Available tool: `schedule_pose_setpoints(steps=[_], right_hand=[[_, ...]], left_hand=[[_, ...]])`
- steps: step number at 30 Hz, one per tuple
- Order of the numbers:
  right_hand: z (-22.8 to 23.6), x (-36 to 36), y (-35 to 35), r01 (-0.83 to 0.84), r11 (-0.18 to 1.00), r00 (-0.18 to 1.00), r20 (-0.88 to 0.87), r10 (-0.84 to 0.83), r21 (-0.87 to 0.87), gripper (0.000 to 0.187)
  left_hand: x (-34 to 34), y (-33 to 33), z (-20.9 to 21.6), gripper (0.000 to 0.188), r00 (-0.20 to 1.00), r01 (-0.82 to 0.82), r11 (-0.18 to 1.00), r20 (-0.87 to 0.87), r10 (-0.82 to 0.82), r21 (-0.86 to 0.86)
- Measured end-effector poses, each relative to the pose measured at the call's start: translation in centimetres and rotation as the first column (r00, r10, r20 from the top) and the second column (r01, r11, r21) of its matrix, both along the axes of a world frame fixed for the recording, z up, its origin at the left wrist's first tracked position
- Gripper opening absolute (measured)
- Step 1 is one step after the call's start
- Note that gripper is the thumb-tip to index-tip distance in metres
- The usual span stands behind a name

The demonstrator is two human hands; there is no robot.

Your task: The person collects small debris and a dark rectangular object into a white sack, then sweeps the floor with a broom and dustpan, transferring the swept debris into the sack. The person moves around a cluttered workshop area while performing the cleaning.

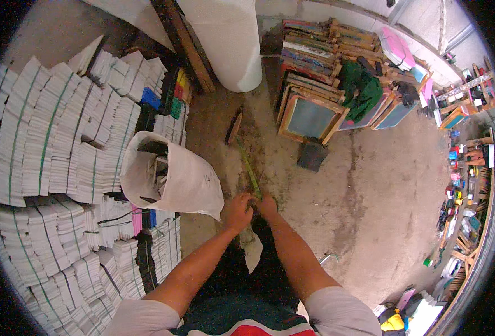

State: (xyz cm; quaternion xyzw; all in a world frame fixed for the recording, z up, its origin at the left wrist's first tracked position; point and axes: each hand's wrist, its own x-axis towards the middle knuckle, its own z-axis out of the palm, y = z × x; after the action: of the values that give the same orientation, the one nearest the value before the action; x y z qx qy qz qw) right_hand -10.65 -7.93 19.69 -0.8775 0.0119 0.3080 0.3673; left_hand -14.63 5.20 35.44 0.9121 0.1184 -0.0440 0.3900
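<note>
A broom with a thin yellow-green handle (pixel 250 167) reaches away from me over the floor. Its narrow brown head (pixel 234 127) lies at the far end, on the concrete. Closed around the near end of the handle is my left hand (pixel 239 211). My right hand (pixel 267 206) grips the same handle just to the right, close beside the left. The fingers partly hide the handle's near end. Left of my hands a big white woven sack (pixel 194 176) stands with its mouth open, some pale pieces inside it.
Tall stacks of strapped white bundles (pixel 62 134) line the left side. A large white roll (pixel 230 50) and a dark wooden beam (pixel 186 47) stand at the back. Wooden frames (pixel 309 112) lean at the back right, a dark square (pixel 311 157) before them. Shelves with small containers (pixel 460 185) run along the right.
</note>
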Motion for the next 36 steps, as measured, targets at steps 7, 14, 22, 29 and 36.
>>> schedule_pose_setpoints(steps=[7, 14, 22, 29, 36], right_hand=[[-9.2, 4.7, -7.1, -0.072, 0.975, 0.988, -0.150, 0.041, -0.209, 0.044], [12.1, -6.2, -8.6, 0.177, 0.983, 0.962, -0.200, -0.183, -0.047, 0.049], [7.3, 0.0, -2.4, 0.123, 0.968, 0.967, -0.193, -0.167, -0.219, 0.047], [4.8, -14.0, -7.6, 0.331, 0.901, 0.919, -0.122, -0.375, -0.279, 0.048], [15.9, -15.2, -5.0, 0.448, 0.863, 0.856, -0.168, -0.489, -0.232, 0.047]], left_hand=[[2.5, -1.6, 1.4, 0.035, 0.988, 0.146, 0.985, -0.041, -0.150, -0.092], [-2.9, 1.0, 0.6, 0.032, 0.925, 0.095, 0.991, -0.358, -0.124, -0.098], [-3.8, 3.5, -2.4, 0.032, 0.849, 0.489, 0.872, -0.210, -0.485, -0.038], [-3.6, 6.6, -3.7, 0.029, 0.755, 0.551, 0.820, -0.325, -0.570, -0.158], [-3.9, 7.7, -4.8, 0.026, 0.749, 0.436, 0.870, -0.443, -0.493, -0.231]])
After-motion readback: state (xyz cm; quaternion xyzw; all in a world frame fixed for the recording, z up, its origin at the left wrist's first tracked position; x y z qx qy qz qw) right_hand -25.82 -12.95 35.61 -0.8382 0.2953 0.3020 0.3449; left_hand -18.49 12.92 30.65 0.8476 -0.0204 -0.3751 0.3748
